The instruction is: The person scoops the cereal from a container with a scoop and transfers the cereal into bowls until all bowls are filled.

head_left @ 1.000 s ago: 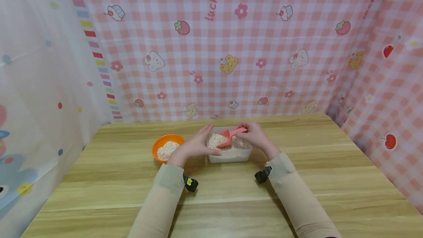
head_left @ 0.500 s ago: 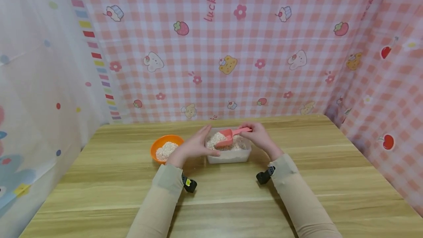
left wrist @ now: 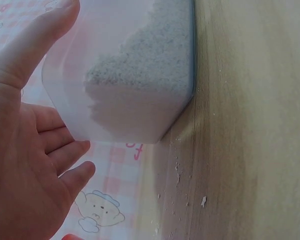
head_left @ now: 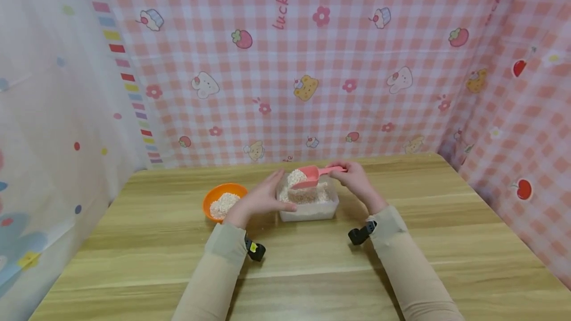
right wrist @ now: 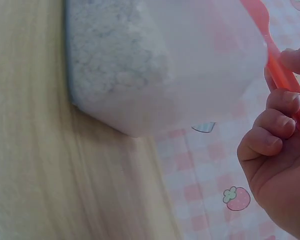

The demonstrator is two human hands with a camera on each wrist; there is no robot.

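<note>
A pink scoop heaped with pale flakes, perhaps oats, is tilted over a translucent white plastic container partly filled with the same flakes. My right hand pinches the scoop's handle between thumb and curled fingers above the container's right end; the right wrist view shows the handle in that grip. Around the container's left end lies my left hand, thumb along the near wall and fingers, mostly straight, at the left far side. In the left wrist view the tip of the index finger is hidden behind the container.
An orange bowl holding a mound of pale flakes stands left of the container, partly behind my left wrist. Stray flakes lie on the wooden table. A pink checked cloth hangs at the back.
My right hand has raised the loaded scoop from within the container to about its rim, drifting slightly right. The left hand has stayed at the container's left end.
</note>
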